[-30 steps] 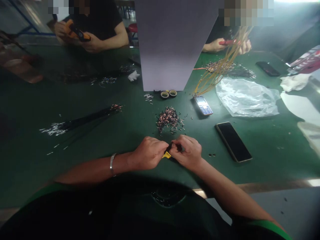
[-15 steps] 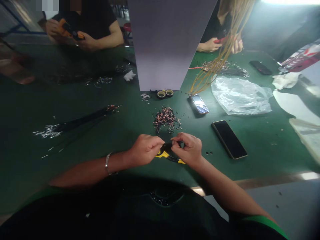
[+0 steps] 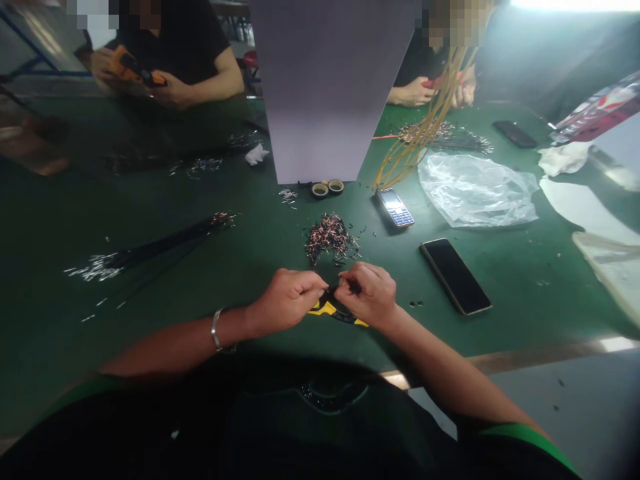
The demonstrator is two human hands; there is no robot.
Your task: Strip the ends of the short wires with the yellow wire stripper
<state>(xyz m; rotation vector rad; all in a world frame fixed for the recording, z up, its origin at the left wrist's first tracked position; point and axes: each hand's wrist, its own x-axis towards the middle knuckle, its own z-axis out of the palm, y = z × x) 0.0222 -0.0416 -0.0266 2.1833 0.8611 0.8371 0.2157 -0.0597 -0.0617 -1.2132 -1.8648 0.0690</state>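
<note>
My left hand [image 3: 290, 300], with a metal bracelet on the wrist, is closed in a pinch at the lower middle. Close beside it, my right hand [image 3: 367, 293] is pinched too, its fingertips near the left thumb. Whatever lies between the fingertips is too small and dark to make out. Under both hands rests a yellow and black hand tool [image 3: 327, 309], partly hidden. Just beyond them is a pile of short black and copper wire pieces [image 3: 331, 237]. A bundle of long black wires [image 3: 170, 245] with bare ends lies to the left.
A smartphone [image 3: 456, 277] and a keypad phone [image 3: 396, 208] lie right of the pile, near a clear plastic bag [image 3: 477, 190]. Two tape rolls [image 3: 327, 189] sit below a grey upright panel [image 3: 320, 93]. Across the green table, two people hold tools; yellow wires [image 3: 415, 140] hang at the right.
My right hand has moved slightly left, closer to my left hand, and its fingers have closed in more. The whole view has shifted a little.
</note>
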